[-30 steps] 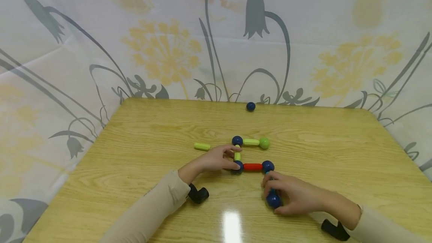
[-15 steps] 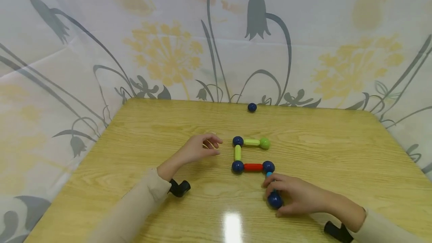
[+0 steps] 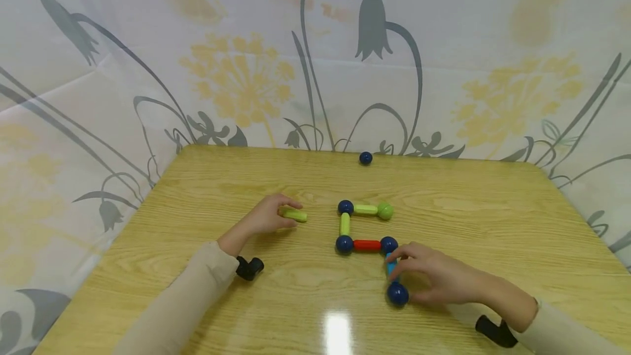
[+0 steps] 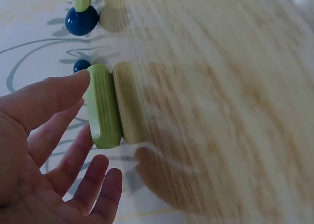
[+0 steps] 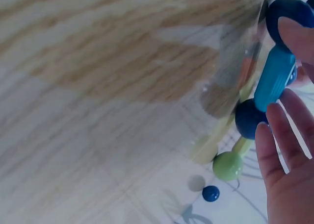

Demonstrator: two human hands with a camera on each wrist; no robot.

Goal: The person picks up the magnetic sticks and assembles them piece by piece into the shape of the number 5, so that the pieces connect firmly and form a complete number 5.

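Blue balls and coloured rods form a joined chain on the table. A lime rod ends in a green ball; another lime rod leads to a red rod, then a light-blue rod with a dark blue ball at its near end. My right hand lies loosely beside this end, fingers over the light-blue rod, thumb by the ball. My left hand is spread around a loose lime rod on the table, thumb and fingers on either side; no firm grip shows.
A single dark blue ball sits near the back edge of the wooden table. Behind the table hangs a flower-patterned cloth. Black wrist cameras are worn below both hands.
My left hand has left the chain's corner ball and moved left to the loose lime rod. My right hand has loosened slightly and its thumb has drawn back from the near ball.
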